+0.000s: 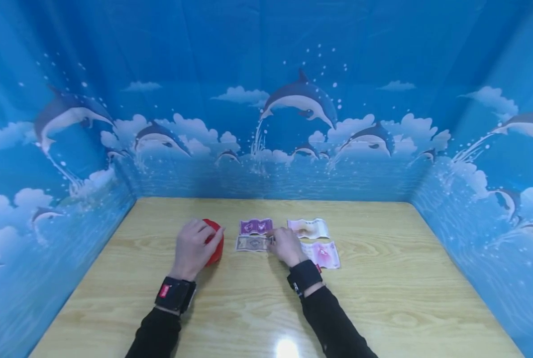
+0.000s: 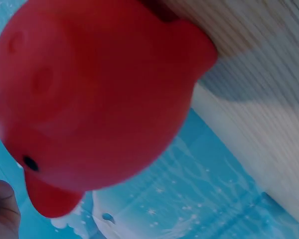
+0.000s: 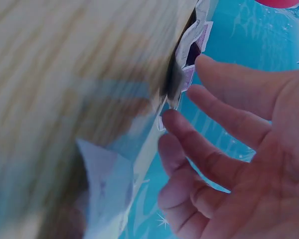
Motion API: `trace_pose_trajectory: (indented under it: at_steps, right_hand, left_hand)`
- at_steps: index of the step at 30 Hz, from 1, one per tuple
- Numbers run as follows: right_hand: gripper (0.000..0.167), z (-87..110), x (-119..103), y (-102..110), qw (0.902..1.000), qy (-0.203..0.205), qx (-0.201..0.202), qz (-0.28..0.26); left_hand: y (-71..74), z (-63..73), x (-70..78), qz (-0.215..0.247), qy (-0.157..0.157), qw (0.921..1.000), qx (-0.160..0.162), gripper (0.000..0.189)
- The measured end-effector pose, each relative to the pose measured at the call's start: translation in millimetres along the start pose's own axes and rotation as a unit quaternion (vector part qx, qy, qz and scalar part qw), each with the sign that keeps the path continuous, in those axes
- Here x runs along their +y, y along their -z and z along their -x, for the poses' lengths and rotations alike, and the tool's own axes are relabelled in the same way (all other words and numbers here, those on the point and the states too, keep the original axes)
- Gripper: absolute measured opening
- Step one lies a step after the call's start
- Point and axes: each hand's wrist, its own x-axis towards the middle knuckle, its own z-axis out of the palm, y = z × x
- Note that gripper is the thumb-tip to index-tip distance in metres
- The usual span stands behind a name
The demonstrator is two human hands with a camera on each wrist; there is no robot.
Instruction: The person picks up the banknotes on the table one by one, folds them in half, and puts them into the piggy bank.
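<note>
A red piggy bank (image 1: pixel 214 243) stands on the table, partly covered by my left hand (image 1: pixel 193 248). My left thumb and fingers lie loosely over its side. The left wrist view shows the piggy bank's snout, eye and ear (image 2: pixel 55 199) up close, with some fingers at the lower left edge. My right hand (image 1: pixel 287 246) is over the right end of a brownish banknote (image 1: pixel 252 243), fingertips right at its edge. In the right wrist view its fingers (image 3: pixel 204 149) are spread and bent slightly. A purple banknote (image 1: pixel 256 226) lies just behind the brownish one.
Right of my right hand lie a pale yellowish banknote (image 1: pixel 311 228) and a pink banknote (image 1: pixel 324 254), both slightly wavy. The wood-grain table (image 1: pixel 382 298) is enclosed at the back and sides by a blue dolphin curtain (image 1: pixel 270 174).
</note>
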Motion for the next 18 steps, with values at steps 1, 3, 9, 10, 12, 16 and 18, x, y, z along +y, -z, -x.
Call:
trace_pose_trajectory:
  at_steps: [1, 3, 9, 10, 12, 16, 18]
  right_hand:
    - [0.028, 1.2, 0, 0, 1.0000, -0.007, -0.003, 0.000]
    - [0.026, 2.6, -1, 1, 0.9998, -0.018, -0.007, 0.000]
    - [0.021, 2.3, -1, 0, 0.9992, -0.036, -0.017, -0.010]
    - [0.020, 1.9, 0, -1, 0.9992, -0.034, -0.019, -0.012]
    - [0.018, 1.5, 0, -2, 0.9992, -0.031, -0.023, -0.014]
    - [0.013, 0.8, 1, -2, 0.9993, -0.026, -0.022, -0.014]
    - [0.012, 0.6, 1, -3, 0.9993, -0.025, -0.020, -0.016]
  left_hand:
    - [-1.3, 0.0, 1.6, 0.001, -0.007, 1.0000, 0.002, 0.020]
    - [-4.4, 0.2, 4.4, 0.004, -0.020, 0.9998, 0.008, 0.021]
    - [-15.6, 1.0, 18.1, 0.010, -0.051, 0.9986, -0.001, 0.018]
    - [-17.9, 1.1, 21.3, 0.010, -0.057, 0.9983, -0.008, 0.017]
    - [-23.2, 2.0, 27.6, 0.008, -0.065, 0.9976, -0.025, 0.015]
    - [-32.7, 4.2, 39.7, 0.008, -0.062, 0.9957, -0.069, 0.011]
    - [-35.4, 5.2, 45.6, 0.009, -0.043, 0.9940, -0.101, 0.008]
